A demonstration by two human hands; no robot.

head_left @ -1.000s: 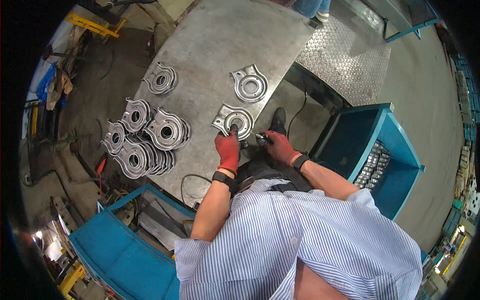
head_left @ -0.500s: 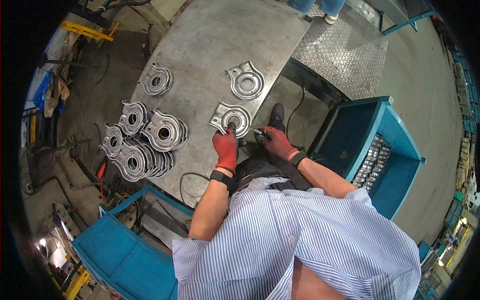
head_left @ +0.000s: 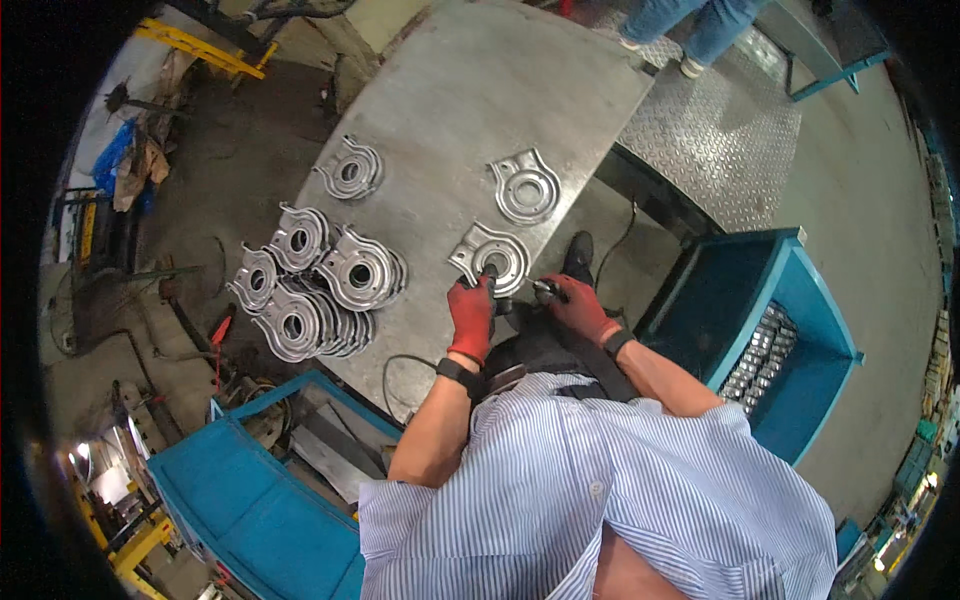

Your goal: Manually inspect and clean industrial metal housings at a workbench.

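A stamped metal bracket [head_left: 511, 254] with a round hole lies at the table's right edge. My left hand [head_left: 472, 318], in a red glove with dark fingertips, is closed on its near rim, thumb over the ring. My right hand [head_left: 580, 308], also gloved in red, grips a small hand tool [head_left: 541, 286] with a thin metal tip. That tip points at the bracket's right rim; whether it touches cannot be made out. Another bracket [head_left: 527, 187] of the same shape lies flat just beyond.
Stacks of similar brackets [head_left: 296, 325] stand on the left of the metal table [head_left: 470, 90], with a smaller stack [head_left: 351, 170] behind. A blue bin [head_left: 815, 350] of metal parts is at right, a blue cart [head_left: 240, 480] at lower left. A person's legs [head_left: 720, 30] show at the far end.
The whole view has shifted, so the table and hands appear farther right and slightly lower. Both hands remain at the same bracket, with the tool at its right rim.
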